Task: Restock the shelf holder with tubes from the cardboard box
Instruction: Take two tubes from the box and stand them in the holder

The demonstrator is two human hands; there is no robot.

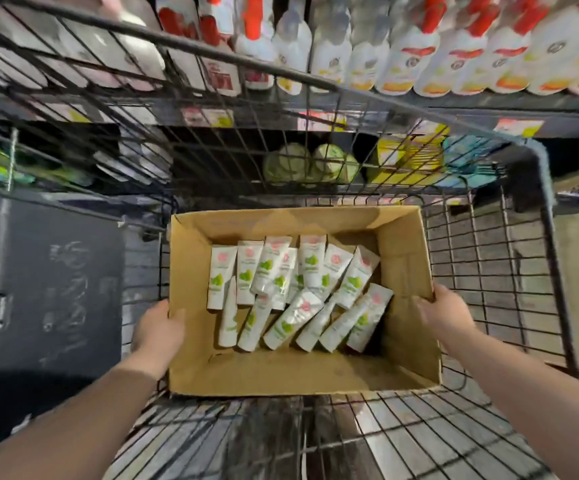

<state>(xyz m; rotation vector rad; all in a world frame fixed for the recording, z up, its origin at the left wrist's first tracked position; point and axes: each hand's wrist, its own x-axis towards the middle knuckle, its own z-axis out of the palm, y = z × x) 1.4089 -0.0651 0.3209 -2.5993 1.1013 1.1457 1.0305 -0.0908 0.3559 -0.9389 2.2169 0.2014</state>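
Around both hands, a black wire shopping cart [488, 271] holds an open brown cardboard box [281, 372] of tubes.
Beyond the hands, past the cart's far wall, store shelves carry a row of white plastic bottles with red caps [326, 46]. The box sits inside the cart, directly between the two hands; whether it rests on the wire floor cannot be told. Inside it, white squeeze tubes with green leaf prints and pink round marks [291, 320] lie in a loose pile, some side by side, others slanted across each other, closer to the right hand. The left hand [158, 329] grips the box's left wall at the rim; the right hand [443, 315] grips the right wall's top edge.
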